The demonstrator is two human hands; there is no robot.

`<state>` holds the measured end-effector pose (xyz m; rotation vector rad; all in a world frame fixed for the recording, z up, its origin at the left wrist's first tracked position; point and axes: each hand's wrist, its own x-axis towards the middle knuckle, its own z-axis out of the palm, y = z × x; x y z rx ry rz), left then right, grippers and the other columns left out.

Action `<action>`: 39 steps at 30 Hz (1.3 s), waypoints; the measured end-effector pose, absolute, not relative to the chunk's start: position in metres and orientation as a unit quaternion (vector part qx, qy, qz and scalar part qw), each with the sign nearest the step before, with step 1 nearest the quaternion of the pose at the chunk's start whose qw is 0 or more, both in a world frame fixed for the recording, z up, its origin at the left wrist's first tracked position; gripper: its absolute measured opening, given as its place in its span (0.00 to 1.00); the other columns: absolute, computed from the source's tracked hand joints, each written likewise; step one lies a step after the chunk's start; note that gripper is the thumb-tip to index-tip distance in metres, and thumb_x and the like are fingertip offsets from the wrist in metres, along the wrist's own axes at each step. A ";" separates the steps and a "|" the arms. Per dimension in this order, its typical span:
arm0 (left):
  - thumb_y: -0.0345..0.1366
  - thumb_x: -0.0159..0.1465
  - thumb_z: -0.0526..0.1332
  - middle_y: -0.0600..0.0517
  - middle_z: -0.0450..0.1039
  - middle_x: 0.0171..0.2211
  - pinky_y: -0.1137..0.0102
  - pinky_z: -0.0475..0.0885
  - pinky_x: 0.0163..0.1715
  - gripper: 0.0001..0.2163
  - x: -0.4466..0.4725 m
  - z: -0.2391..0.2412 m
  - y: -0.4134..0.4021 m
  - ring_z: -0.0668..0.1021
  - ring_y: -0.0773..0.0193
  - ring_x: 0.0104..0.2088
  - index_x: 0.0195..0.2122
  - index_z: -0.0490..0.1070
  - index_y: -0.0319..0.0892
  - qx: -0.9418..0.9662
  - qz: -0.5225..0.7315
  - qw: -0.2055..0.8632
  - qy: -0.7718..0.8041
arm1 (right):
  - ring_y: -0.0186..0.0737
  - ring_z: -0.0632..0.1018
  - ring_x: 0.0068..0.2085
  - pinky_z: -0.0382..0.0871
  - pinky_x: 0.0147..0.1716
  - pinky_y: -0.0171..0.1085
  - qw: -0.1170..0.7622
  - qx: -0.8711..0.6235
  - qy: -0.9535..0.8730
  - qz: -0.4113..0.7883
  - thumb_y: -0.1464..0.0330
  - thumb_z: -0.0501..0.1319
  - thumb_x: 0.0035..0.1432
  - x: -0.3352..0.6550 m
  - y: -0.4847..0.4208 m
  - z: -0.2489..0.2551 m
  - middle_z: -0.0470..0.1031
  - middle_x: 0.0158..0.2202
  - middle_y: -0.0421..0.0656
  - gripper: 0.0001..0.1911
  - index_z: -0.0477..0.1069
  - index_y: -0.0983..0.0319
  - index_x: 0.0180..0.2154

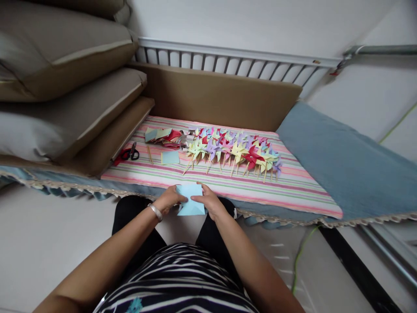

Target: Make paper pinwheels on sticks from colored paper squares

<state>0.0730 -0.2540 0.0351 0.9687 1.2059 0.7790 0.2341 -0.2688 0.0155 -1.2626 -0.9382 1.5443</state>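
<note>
A light blue square of paper [191, 208] is held over my lap, in front of the couch edge. My left hand [168, 198] pinches its left side, thumb on top. On the other side my right hand [210, 201] grips it, thumb across the upper face and fingers behind. Faint crease lines run over the paper, and its lower left corner looks cut or folded. Beyond my hands, many paper pinwheels [239, 150] on thin sticks lie in a cluster. Left of them is a small stack of blue and yellow paper squares [170, 157].
Scissors with dark handles [130, 153] and a few thin sticks [150, 154] lie on the striped cloth [293, 191]. Behind them is a pile of coloured papers [164, 137]. Large cushions [65, 113] are stacked at left; a metal railing [224, 63] runs along the back.
</note>
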 end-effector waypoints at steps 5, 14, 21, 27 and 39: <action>0.23 0.39 0.65 0.55 0.71 0.22 0.73 0.65 0.22 0.16 0.074 0.033 -0.251 0.72 0.67 0.22 0.32 0.69 0.37 0.434 0.341 0.648 0.525 | 0.41 0.76 0.32 0.69 0.32 0.38 0.469 -0.508 -0.356 0.629 0.73 0.69 0.31 0.228 -0.270 0.010 0.76 0.31 0.39 0.27 0.68 0.61 0.39; 0.35 0.45 0.69 0.48 0.76 0.27 0.72 0.67 0.29 0.13 0.076 0.009 -0.266 0.75 0.66 0.26 0.31 0.75 0.35 0.342 0.379 0.742 0.434 | 0.43 0.77 0.32 0.69 0.32 0.39 0.557 -0.483 -0.285 0.612 0.72 0.67 0.32 0.214 -0.273 0.004 0.77 0.31 0.40 0.25 0.67 0.61 0.38; 0.35 0.43 0.68 0.50 0.75 0.22 0.73 0.65 0.25 0.11 0.072 0.009 -0.261 0.74 0.67 0.22 0.27 0.74 0.35 0.321 0.405 0.705 0.485 | 0.43 0.76 0.34 0.70 0.36 0.41 0.542 -0.514 -0.379 0.546 0.67 0.64 0.42 0.215 -0.280 0.002 0.76 0.34 0.43 0.26 0.65 0.62 0.47; 0.34 0.42 0.67 0.51 0.71 0.17 0.73 0.61 0.17 0.10 0.060 0.013 -0.249 0.71 0.67 0.17 0.24 0.71 0.35 0.319 0.385 0.686 0.529 | 0.46 0.70 0.48 0.63 0.51 0.49 0.464 -0.539 -0.688 0.145 0.71 0.56 0.54 0.227 -0.309 0.012 0.71 0.48 0.48 0.22 0.65 0.59 0.53; 0.34 0.42 0.66 0.52 0.70 0.17 0.72 0.65 0.18 0.10 0.062 0.029 -0.250 0.71 0.67 0.18 0.25 0.70 0.36 0.342 0.339 0.694 0.535 | 0.48 0.64 0.54 0.60 0.53 0.49 0.359 -0.484 -0.797 0.034 0.76 0.56 0.54 0.222 -0.315 0.016 0.67 0.53 0.46 0.14 0.75 0.57 0.39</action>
